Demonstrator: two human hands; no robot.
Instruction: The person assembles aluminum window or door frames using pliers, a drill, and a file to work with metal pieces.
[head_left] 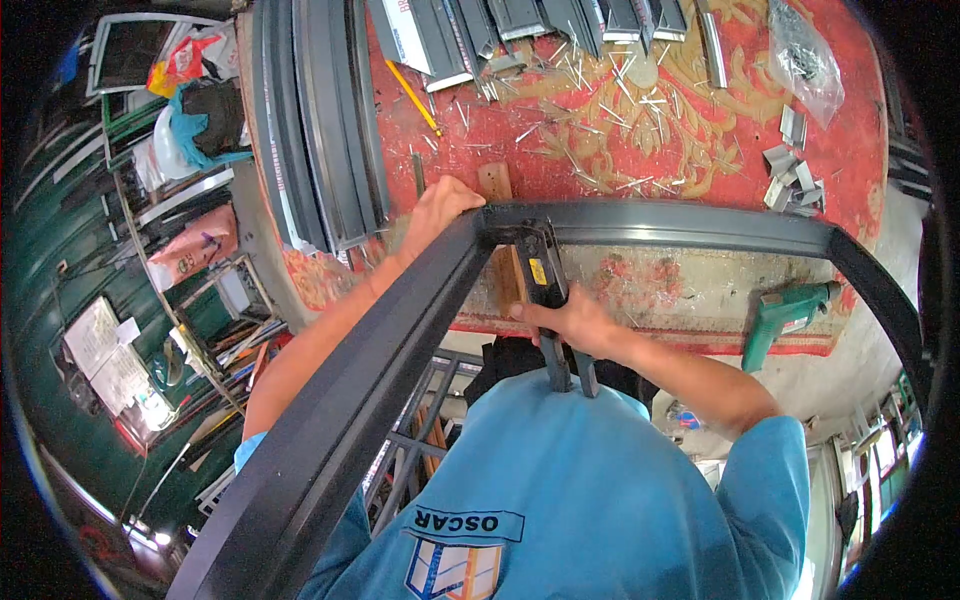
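A dark metal frame [690, 222] rests across the near part of the red patterned cloth, one long side running down to the lower left. My left hand [440, 215] is closed on the frame's outer corner. My right hand [575, 322] is wrapped round a black hand tool [540, 270] with a yellow label; its head sits against the inside of that same corner, and its handles point toward my body. Under the corner lies a wooden block [495, 182], partly hidden by the frame.
Dark profiles [320, 120] lie at the table's left, more at the back. A yellow pencil [412, 97], scattered rivets or pins [625, 75], metal brackets [790, 175] and a plastic bag [805, 60] are on the cloth [850, 130]. A green drill [785, 318] lies near the right front edge.
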